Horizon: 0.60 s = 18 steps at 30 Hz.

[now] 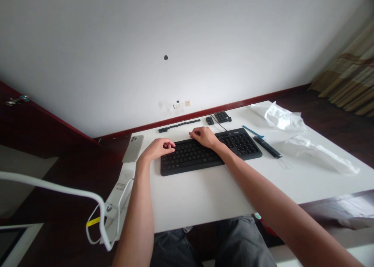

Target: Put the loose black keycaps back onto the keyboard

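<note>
A black full-size keyboard lies on the white table in front of me. At its upper left corner is my left hand, its fingers loosely bent and the thumb a little apart, touching the keys' edge. My right hand rests over the keyboard's top edge, with fingers curled together; whatever they may hold is hidden. Behind the keyboard runs a row of small black keycaps. Further right stand a small keycap cluster and a larger group of keycaps.
Right of the keyboard lie a blue thin tool, a black brush-like tool and a thin wire puller. Crumpled plastic bags are beyond them. A phone sits at the left edge, above a white box and a white bent tube.
</note>
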Tool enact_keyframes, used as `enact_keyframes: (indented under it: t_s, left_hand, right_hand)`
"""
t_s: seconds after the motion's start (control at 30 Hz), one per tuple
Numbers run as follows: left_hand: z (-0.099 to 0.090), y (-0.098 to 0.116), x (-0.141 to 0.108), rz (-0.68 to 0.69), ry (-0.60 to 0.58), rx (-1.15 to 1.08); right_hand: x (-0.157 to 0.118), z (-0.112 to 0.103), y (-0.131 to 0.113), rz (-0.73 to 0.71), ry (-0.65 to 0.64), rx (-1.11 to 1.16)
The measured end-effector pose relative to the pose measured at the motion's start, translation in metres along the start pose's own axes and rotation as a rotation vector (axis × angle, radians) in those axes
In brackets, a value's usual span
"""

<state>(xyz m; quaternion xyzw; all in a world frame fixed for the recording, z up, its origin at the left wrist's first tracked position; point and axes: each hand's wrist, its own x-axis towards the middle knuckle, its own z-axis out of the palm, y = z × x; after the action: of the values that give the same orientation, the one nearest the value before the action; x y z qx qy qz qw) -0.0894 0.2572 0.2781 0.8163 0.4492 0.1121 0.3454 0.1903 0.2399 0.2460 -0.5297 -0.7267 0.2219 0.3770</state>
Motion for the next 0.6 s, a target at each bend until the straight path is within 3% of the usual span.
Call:
enact_keyframes:
  t_s: [0.13,0.2,0.3,0.4,0.5,0.6]
  left_hand:
    - [0.003,0.000,0.002,0.044,0.087,-0.063]
    - [0.005,0.006,0.008,0.094,0.264,-0.195]
    - [0.002,0.030,0.018,0.176,0.622,-0.607]
    - [-0.007,0.065,0.026,0.281,0.834,-0.943]
    - [-0.004,0.085,0.035,0.357,0.910,-1.024]
    - [0.023,0.076,0.046,0.348,0.886,-1.024]
  right_hand:
    - [0.001,0.001,0.001,-0.008,0.006,0.003]
    - [0.001,0.000,0.002,-0.008,0.003,0.007]
    - [0.001,0.000,0.003,-0.005,-0.002,0.008]
    - [0.002,0.001,0.005,-0.002,-0.007,0.008]
    - [0.002,0.002,0.007,0.001,-0.007,0.008]
    - [0.002,0.003,0.008,-0.008,-0.005,-0.001]
